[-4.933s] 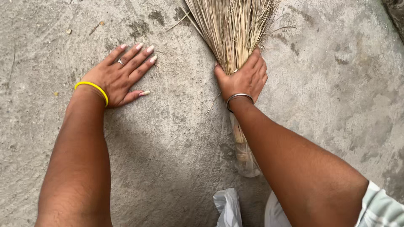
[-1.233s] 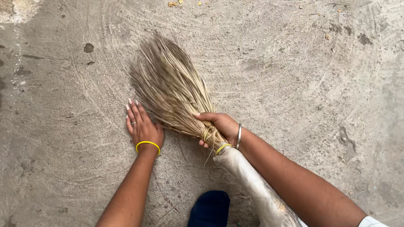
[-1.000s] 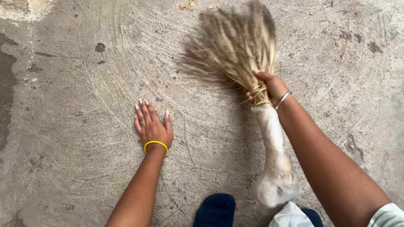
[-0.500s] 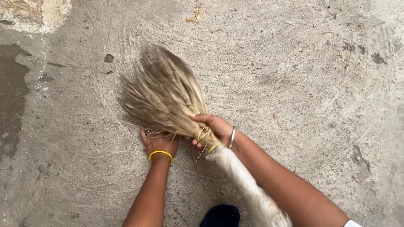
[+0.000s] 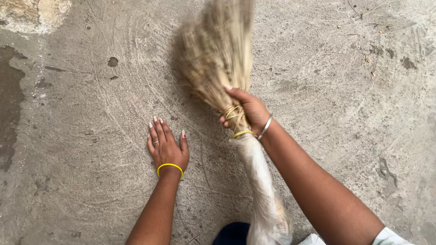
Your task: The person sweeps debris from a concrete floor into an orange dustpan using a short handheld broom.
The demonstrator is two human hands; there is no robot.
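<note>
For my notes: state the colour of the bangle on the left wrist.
Yellow: the bangle circles the wrist behind the left hand, clear in the head view.

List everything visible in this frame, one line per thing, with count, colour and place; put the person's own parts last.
broom: one, straw-coloured bristles, blurred, upper centre; white wrapped handle runs down to bottom edge.
concrete floor: one, grey, fills the frame.
dark patch: one, dark grey, left edge of floor.
pale patch: one, cream, top left corner.
leaf bits: a few, brownish, upper right.
dark shape: one, navy, bottom centre; cannot tell what.
yellow bangle: one, left wrist.
silver bangle: one, right wrist.
left hand: flat on floor, ring on one finger.
right hand: gripping broom at its binding.
</note>
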